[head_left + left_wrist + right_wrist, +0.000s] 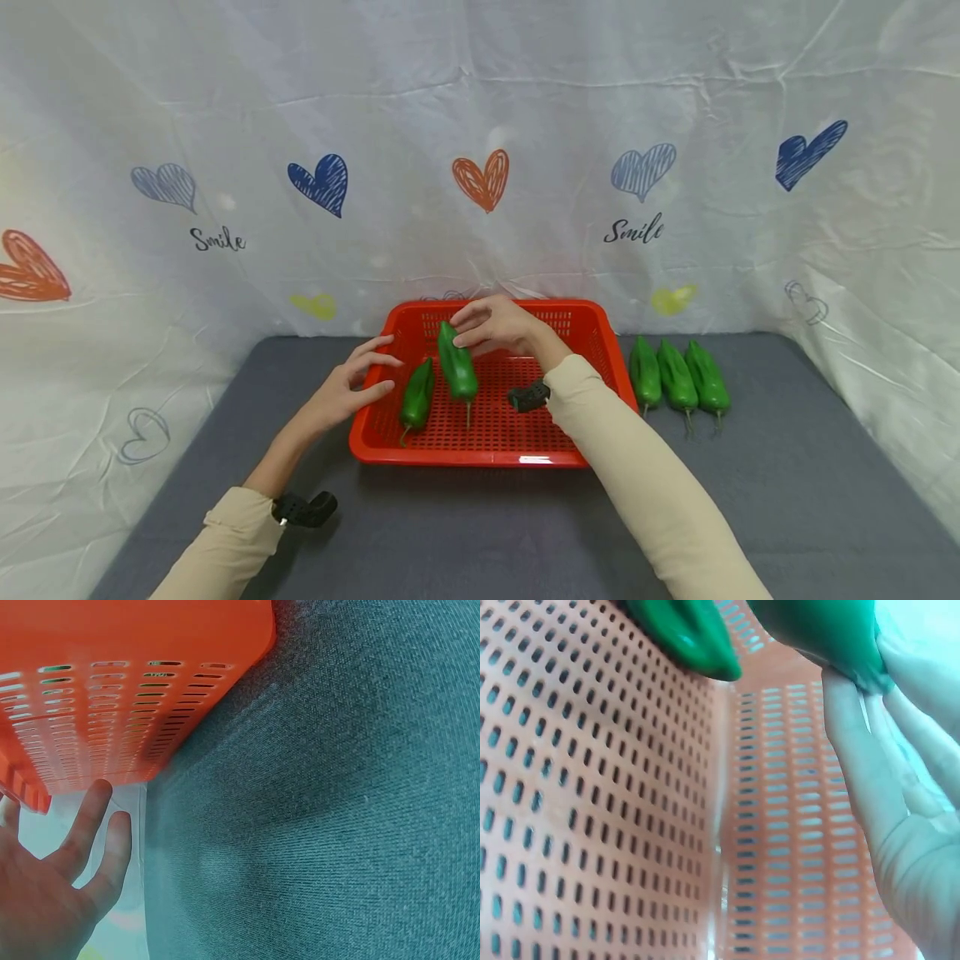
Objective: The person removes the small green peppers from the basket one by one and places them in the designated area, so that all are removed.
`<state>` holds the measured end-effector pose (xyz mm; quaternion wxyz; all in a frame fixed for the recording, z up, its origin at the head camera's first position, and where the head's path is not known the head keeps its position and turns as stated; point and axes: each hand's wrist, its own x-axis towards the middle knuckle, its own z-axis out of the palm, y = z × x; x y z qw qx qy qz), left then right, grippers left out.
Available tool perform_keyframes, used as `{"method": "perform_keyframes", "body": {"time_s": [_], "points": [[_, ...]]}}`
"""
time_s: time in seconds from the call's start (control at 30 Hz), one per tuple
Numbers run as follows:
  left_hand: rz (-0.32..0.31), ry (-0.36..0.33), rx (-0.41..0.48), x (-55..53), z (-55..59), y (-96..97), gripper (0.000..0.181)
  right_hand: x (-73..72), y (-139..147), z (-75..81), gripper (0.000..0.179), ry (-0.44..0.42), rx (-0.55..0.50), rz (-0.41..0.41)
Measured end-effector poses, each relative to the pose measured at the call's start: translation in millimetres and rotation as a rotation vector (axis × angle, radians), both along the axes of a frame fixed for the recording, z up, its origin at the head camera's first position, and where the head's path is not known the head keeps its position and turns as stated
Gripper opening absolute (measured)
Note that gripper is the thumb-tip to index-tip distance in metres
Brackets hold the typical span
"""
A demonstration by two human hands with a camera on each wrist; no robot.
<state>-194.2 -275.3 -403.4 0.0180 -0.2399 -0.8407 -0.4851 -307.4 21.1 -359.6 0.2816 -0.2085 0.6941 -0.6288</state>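
Observation:
My right hand (498, 325) pinches a green pepper (457, 367) near its pointed end, over the red basket (495, 458). The pepper's stem points down toward the basket's near side. In the right wrist view, the thumb and fingers meet on the tip of the held pepper (825, 634). Another green pepper (417, 398) lies inside the basket at its left, with its stem toward me. At the basket's left rim is my left hand (348, 385), fingers spread and holding nothing. The left wrist view shows those fingers (112, 859) beside the slotted basket wall (112, 712).
Three green peppers (678, 379) lie side by side on the grey cloth-covered table (480, 533), right of the basket. Behind the table hangs a white curtain (480, 100) printed with hearts and the word Smile. A black wrist camera (307, 508) sits on the left wrist.

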Motion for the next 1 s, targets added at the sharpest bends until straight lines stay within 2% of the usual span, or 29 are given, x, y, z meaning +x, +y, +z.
{"method": "perform_keyframes", "body": {"time_s": [0.3, 0.6, 0.8, 1.0], "points": [[-0.001, 0.002, -0.003, 0.8, -0.3, 0.1, 0.031, 3.4, 24.0, 22.7, 0.035, -0.03, -0.02, -0.09], [-0.005, 0.005, 0.0, 0.7, -0.6, 0.4, 0.031, 8.9, 47.3, 44.5, 0.036, 0.003, -0.052, -0.122], [-0.009, 0.013, 0.003, 0.2, -1.7, 0.0, 0.031, 12.1, 64.4, 49.1, 0.035, 0.028, -0.04, -0.146], [-0.013, 0.015, 0.003, 0.2, -1.6, -0.3, 0.031, 16.3, 78.2, 50.9, 0.035, 0.042, -0.081, -0.159]]}}
